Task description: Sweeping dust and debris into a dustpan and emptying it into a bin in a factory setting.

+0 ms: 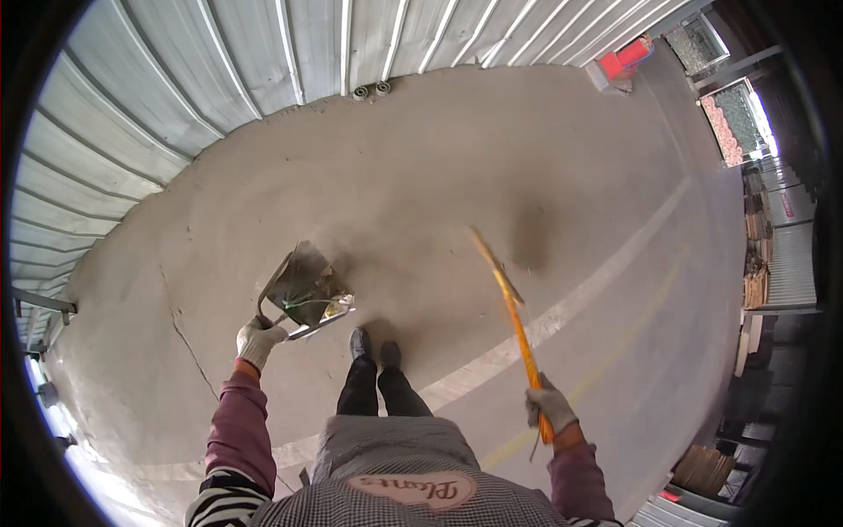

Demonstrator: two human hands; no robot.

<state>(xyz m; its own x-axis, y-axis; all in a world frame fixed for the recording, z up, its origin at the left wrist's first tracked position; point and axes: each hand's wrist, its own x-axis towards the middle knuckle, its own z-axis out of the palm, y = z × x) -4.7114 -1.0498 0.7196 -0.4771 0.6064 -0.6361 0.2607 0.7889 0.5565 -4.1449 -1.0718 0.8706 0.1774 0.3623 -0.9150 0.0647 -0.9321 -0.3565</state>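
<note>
My left hand (256, 340), in a pale knit glove, is closed round the handle of a dark dustpan (297, 279). The dustpan is held tilted, left of my feet, and mixed litter (334, 303) with whitish, yellowish and green bits shows at its near right side. On the other side, my gloved right hand (550, 406) grips the orange handle of a broom (520, 329). Its narrow tan end points forward, away from me; the bristles are hard to make out. Whether that end touches the floor, I cannot tell.
A ribbed metal wall (290, 48) curves along the far and left sides. Two small round metal pieces (372, 90) lie at its foot. Far right stands a red object (622, 60) on a pale block. Stacked brown boards (757, 237) line the right, and a pale stripe (562, 321) crosses the concrete.
</note>
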